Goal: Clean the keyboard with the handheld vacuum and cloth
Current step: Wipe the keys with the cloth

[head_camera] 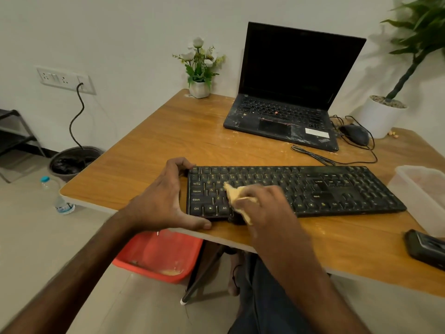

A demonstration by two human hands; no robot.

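A black keyboard [313, 186] lies across the near part of the wooden table [168, 136]. My left hand [163, 198] grips its left end, fingers curled over the far corner and thumb along the near edge. My right hand [267, 206] holds a crumpled yellow cloth [237, 196] and presses it on the keys left of the middle. A black handheld vacuum [423, 247] lies at the table's near right edge, apart from both hands.
An open, dusty black laptop [284, 116] stands at the back with a wired mouse [356, 133] and cable beside it. A clear plastic box [423, 189] sits right of the keyboard. A small flower pot [199, 88] and a large plant pot [382, 119] stand behind. A red tub [159, 256] is under the table.
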